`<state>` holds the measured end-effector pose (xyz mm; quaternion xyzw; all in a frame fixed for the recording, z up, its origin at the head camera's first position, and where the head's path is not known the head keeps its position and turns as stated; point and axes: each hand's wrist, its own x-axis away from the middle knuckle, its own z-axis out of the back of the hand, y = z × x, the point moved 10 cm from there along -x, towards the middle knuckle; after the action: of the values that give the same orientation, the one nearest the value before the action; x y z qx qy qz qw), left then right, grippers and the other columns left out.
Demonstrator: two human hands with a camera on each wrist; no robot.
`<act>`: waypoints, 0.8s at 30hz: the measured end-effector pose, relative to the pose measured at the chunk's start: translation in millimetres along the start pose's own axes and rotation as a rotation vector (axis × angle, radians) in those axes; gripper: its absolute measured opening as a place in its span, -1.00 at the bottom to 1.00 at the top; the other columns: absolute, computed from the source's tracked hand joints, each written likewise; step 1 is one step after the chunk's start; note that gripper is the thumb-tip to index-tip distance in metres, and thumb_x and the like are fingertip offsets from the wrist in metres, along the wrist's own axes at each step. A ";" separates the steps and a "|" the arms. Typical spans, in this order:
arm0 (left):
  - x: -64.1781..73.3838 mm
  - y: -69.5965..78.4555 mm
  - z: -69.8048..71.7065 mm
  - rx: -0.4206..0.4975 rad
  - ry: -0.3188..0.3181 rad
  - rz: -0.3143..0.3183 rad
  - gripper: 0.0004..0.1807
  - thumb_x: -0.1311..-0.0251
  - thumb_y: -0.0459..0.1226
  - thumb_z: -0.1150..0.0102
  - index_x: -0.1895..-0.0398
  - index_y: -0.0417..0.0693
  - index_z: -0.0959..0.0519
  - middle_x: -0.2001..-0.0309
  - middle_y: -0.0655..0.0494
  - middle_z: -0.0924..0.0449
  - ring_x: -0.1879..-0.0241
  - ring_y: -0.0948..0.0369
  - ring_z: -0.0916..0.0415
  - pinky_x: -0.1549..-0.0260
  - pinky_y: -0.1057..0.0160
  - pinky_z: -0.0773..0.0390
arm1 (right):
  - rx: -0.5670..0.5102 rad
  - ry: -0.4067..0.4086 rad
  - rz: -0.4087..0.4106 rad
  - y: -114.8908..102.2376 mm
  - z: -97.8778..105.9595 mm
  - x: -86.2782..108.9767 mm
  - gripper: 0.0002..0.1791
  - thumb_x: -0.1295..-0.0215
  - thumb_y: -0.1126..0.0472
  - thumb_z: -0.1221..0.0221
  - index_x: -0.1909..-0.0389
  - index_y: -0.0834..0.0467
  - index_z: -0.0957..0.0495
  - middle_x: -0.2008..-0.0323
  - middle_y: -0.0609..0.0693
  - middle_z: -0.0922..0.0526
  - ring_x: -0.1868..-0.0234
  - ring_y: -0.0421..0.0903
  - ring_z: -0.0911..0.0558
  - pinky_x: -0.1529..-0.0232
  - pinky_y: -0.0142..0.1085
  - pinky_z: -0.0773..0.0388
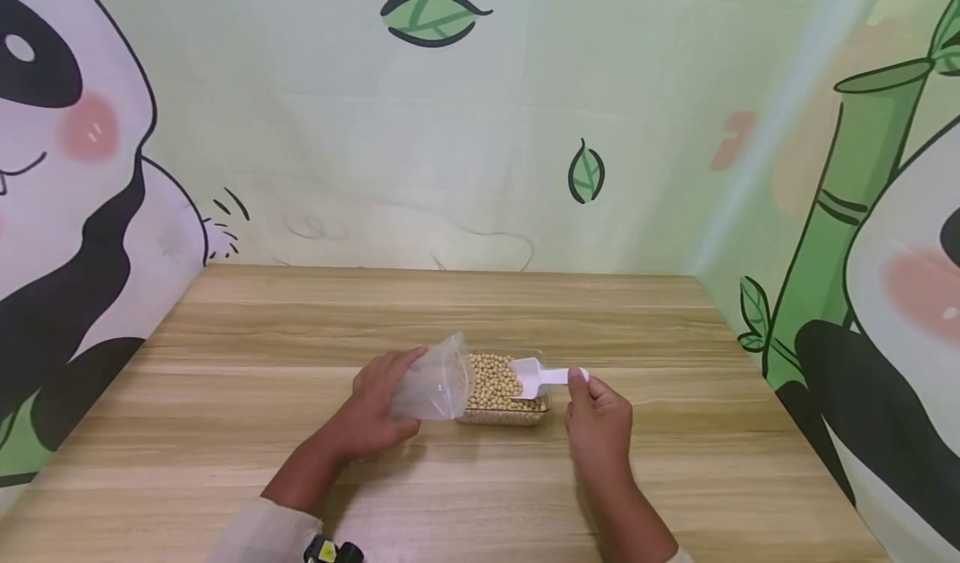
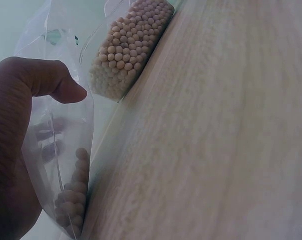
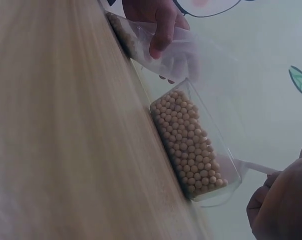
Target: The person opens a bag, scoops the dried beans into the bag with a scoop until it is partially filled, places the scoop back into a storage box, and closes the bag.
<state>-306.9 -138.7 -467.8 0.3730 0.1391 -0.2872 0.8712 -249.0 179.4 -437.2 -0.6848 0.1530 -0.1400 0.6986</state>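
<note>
A clear plastic box (image 1: 504, 418) full of round tan soybeans (image 1: 491, 381) stands on the table. My right hand (image 1: 602, 425) pinches the handle of a white scoop (image 1: 529, 378), whose blade lies among the beans at the box's right side. To the left of the box, my left hand (image 1: 378, 405) grips a clear plastic bag (image 1: 433, 380) between thumb and fingers, its mouth tilted toward the box. Several beans (image 2: 70, 202) lie in the bottom of the bag in the left wrist view. The bag's mouth overlaps the box's left rim in the head view.
The wood-grain table (image 1: 480, 488) reaches back to a cloth backdrop (image 1: 322, 130) printed with pandas, bamboo and leaves. More of this cloth rises along the left and right sides. A small black device (image 1: 332, 550) sits by the left sleeve.
</note>
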 end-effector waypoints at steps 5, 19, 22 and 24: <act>-0.5 -5.8 -3.3 -0.006 -0.001 -0.010 0.11 0.14 -0.19 -0.46 -0.65 0.29 -0.29 -0.33 0.06 -0.52 -0.33 -0.10 -0.33 -0.20 -0.37 -0.20 | -0.119 -0.024 -0.099 10.3 -2.2 -2.2 -0.57 -0.69 0.05 -0.14 0.43 0.20 -0.59 0.77 -0.19 -0.20 0.72 -0.27 -0.17 0.64 -0.39 -0.12; -2.0 35.1 13.7 -0.017 -0.076 0.075 0.00 0.06 -0.28 -0.36 -0.61 -0.02 -0.32 -0.34 -0.11 -0.53 -0.37 -0.19 -0.34 -0.30 -0.42 -0.21 | -0.303 -0.083 -0.261 27.1 -7.0 -3.8 -0.49 -0.76 0.04 -0.01 0.54 0.07 -0.31 0.73 -0.19 -0.16 0.69 -0.25 -0.13 0.54 -0.35 -0.10; -2.1 35.7 13.7 -0.021 -0.072 0.074 -0.01 0.05 -0.28 -0.34 -0.61 -0.03 -0.32 -0.33 -0.11 -0.53 -0.35 -0.18 -0.35 -0.29 -0.40 -0.22 | -0.342 -0.075 -0.274 30.1 -6.6 -4.8 -0.51 -0.77 0.05 0.02 0.52 0.07 -0.36 0.73 -0.20 -0.15 0.69 -0.26 -0.13 0.55 -0.37 -0.10; -2.0 36.6 14.7 -0.012 -0.048 0.046 0.00 0.08 -0.28 -0.35 -0.60 0.00 -0.33 -0.31 -0.10 -0.54 -0.32 -0.17 -0.36 -0.24 -0.40 -0.23 | -0.372 -0.080 -0.281 31.5 -7.1 -4.8 -0.49 -0.78 0.06 0.04 0.54 0.05 -0.31 0.74 -0.20 -0.14 0.69 -0.27 -0.12 0.55 -0.39 -0.08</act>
<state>-286.0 -128.2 -436.0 0.3639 0.1114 -0.2753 0.8828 -256.7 175.6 -468.7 -0.8213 0.0517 -0.1781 0.5394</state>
